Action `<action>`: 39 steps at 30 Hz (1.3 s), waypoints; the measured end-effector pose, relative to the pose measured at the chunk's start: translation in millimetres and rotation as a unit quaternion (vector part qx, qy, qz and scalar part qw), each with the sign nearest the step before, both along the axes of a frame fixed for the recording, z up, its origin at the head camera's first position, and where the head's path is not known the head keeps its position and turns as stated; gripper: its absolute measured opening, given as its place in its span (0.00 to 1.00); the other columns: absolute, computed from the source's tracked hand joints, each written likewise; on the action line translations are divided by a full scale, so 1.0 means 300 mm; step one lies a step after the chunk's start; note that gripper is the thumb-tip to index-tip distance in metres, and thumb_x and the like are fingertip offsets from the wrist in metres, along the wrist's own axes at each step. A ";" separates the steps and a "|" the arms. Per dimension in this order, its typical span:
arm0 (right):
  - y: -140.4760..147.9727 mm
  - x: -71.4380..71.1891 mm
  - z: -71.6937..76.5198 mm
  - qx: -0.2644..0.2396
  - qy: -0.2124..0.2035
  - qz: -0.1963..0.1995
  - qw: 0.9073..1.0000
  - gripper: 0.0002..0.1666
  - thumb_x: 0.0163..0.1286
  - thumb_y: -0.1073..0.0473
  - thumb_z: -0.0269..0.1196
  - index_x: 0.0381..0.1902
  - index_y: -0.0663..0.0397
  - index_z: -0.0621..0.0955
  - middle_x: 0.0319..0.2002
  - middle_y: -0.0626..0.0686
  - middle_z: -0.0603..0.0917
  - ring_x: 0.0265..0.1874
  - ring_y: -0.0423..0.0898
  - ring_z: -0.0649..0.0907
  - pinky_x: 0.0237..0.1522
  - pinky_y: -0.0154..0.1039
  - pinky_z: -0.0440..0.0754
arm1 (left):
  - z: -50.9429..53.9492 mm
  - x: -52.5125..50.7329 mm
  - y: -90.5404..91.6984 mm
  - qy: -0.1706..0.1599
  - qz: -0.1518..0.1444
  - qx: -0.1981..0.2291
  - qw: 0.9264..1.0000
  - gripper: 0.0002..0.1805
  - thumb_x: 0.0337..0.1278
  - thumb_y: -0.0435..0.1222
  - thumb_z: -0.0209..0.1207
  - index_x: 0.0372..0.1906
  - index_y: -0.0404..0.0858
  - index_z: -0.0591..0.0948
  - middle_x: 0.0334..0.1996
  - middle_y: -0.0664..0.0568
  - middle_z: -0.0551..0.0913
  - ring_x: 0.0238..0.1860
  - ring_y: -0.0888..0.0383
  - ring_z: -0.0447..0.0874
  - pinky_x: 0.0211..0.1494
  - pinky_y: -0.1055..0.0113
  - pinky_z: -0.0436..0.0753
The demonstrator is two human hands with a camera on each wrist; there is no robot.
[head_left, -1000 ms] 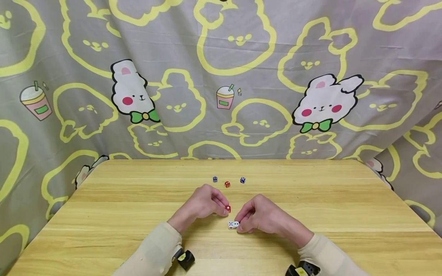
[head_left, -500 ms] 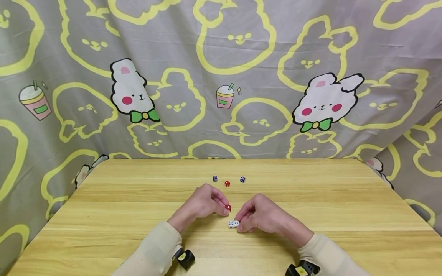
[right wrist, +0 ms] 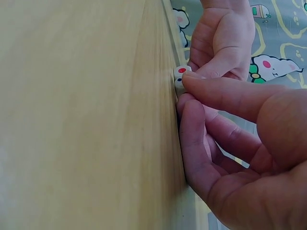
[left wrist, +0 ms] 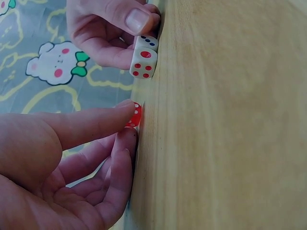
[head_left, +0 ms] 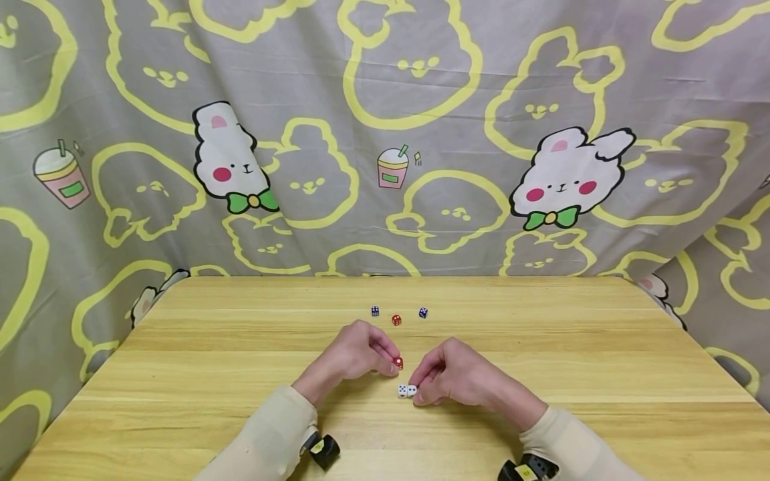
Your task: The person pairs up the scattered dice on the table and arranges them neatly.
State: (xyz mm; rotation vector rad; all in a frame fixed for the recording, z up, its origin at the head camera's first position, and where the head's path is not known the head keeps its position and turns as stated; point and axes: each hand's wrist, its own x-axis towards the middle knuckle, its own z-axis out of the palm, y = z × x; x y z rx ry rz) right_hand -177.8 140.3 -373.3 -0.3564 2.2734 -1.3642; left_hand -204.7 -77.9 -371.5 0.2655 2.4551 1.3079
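In the head view my left hand (head_left: 355, 353) pinches a red die (head_left: 399, 363) between thumb and fingertips, low at the tabletop. My right hand (head_left: 460, 375), nearer the front, pinches a white die (head_left: 412, 390). A second white die (head_left: 402, 391) stands against that one on its left side, and the two appear to touch. From the left wrist, the red die (left wrist: 136, 115) shows partly behind the thumb, and the nearer white die (left wrist: 143, 64) has red pips. Fingers cover much of the white die (right wrist: 181, 72) in the right wrist view.
Beyond the hands lie a blue die (head_left: 375, 311), a second blue die (head_left: 424, 312) and another red die (head_left: 396, 320). The wooden table (head_left: 240, 334) ends at a patterned curtain (head_left: 337, 220). Black straps with devices are on both wrists.
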 end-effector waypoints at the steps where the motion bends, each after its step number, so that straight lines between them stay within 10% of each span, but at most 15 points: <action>1: -0.001 0.000 0.002 0.001 -0.001 -0.001 1.000 0.10 0.53 0.68 0.81 0.34 0.58 0.90 0.28 0.51 0.88 0.29 0.41 0.84 0.33 0.35 0.86 | 0.000 0.000 0.000 0.000 0.000 0.001 1.000 0.09 0.49 0.27 0.79 0.33 0.38 0.89 0.28 0.52 0.90 0.31 0.60 0.85 0.38 0.69 0.79; 39: 0.012 -0.025 0.009 -0.027 -0.003 -0.053 0.998 0.17 0.73 0.50 0.71 0.41 0.61 0.89 0.28 0.52 0.87 0.25 0.42 0.84 0.28 0.36 0.83 | 0.003 0.003 -0.003 0.004 -0.002 -0.004 1.000 0.08 0.49 0.29 0.79 0.33 0.39 0.90 0.29 0.52 0.90 0.32 0.59 0.84 0.39 0.68 0.78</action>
